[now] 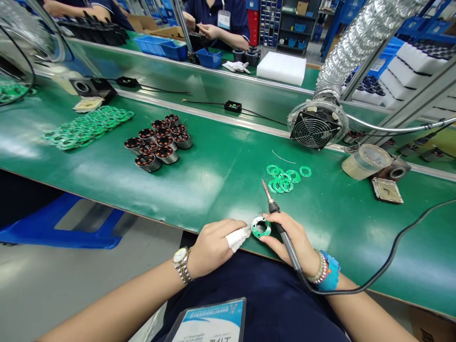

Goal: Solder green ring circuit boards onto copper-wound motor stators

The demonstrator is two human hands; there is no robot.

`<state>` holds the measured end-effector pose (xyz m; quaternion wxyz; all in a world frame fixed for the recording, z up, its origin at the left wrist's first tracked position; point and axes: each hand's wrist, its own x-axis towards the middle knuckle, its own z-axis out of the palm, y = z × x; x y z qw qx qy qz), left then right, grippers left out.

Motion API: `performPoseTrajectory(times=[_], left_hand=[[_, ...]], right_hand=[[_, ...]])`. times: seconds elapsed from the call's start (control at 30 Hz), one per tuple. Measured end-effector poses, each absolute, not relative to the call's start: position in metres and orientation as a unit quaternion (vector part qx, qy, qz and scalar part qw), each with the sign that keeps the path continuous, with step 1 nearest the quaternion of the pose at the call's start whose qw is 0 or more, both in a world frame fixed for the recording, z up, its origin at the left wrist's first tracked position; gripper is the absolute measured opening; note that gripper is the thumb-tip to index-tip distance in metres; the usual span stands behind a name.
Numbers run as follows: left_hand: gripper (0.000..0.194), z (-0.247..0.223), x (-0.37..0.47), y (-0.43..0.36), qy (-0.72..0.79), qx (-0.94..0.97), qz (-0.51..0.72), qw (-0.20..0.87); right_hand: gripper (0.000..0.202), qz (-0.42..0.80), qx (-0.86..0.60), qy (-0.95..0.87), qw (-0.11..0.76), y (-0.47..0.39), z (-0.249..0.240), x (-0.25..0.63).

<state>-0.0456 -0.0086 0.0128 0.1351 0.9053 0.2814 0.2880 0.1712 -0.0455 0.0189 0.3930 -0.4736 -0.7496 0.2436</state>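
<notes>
A ring-shaped green circuit board [255, 232] is at the table's front edge, its round opening facing up. My left hand [217, 244] is closed at its left side, with white wrapping over some fingers; the fingertips meet the board's rim. Between thumb and forefinger, my right hand [294, 237] steadies the board's right side. That same hand also holds a soldering iron [289, 247], its tip pointing up and away over the table. Whatever lies beneath the board is hidden.
Loose ring boards [284, 181] lie ahead, near a fan with a duct [313, 128]. Copper-wound motor stators [166, 154] stand left of centre, beside stacked green boards [89, 127]. A plastic tub [366, 161] and a sponge tray [387, 190] are at right. The iron's cable [388, 261] trails right. A co-worker sits opposite.
</notes>
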Motion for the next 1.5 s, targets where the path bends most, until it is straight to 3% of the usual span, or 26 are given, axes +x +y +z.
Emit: performPoseTrajectory(times=[0.13,0.3,0.37,0.5,0.63,0.7,0.93,1.2,1.37,1.43,1.5], left_hand=[[0.012,0.014,-0.037,-0.007,0.277,0.896,0.313,0.151],[0.01,0.019,-0.012,-0.015,0.425,0.776,0.338,0.32],[0.012,0.019,-0.005,-0.02,0.47,0.731,0.357,0.342],[0.005,0.01,-0.009,-0.033,0.432,0.788,0.382,0.214],[0.034,0.002,-0.025,-0.042,0.325,0.876,0.347,0.081],[0.039,0.004,-0.033,-0.039,0.306,0.897,0.311,0.072],[0.02,0.029,-0.033,-0.004,0.404,0.796,0.238,0.384],[0.019,0.033,-0.024,-0.003,0.399,0.805,0.205,0.387],[0.023,0.035,-0.022,0.005,0.408,0.624,0.113,0.656],[0.022,0.034,-0.025,0.007,0.407,0.662,0.114,0.618],[0.019,0.031,-0.03,0.007,0.381,0.78,0.151,0.472]], right_hand=[[0.033,0.241,-0.47,-0.752,0.394,-0.046,0.019,0.171],[0.035,0.226,-0.477,-0.752,0.394,-0.049,0.018,0.169],[0.035,0.216,-0.48,-0.752,0.397,-0.049,0.017,0.168],[0.034,0.21,-0.484,-0.752,0.394,-0.05,0.016,0.166],[0.034,0.208,-0.484,-0.753,0.394,-0.051,0.016,0.165],[0.033,0.208,-0.483,-0.754,0.394,-0.051,0.015,0.165],[0.035,0.265,-0.476,-0.746,0.383,-0.044,0.022,0.172],[0.037,0.258,-0.468,-0.761,0.369,-0.045,0.032,0.176],[0.032,0.232,-0.464,-0.771,0.369,-0.043,0.03,0.175],[0.032,0.232,-0.462,-0.771,0.372,-0.042,0.028,0.175],[0.031,0.238,-0.462,-0.768,0.374,-0.042,0.027,0.176]])
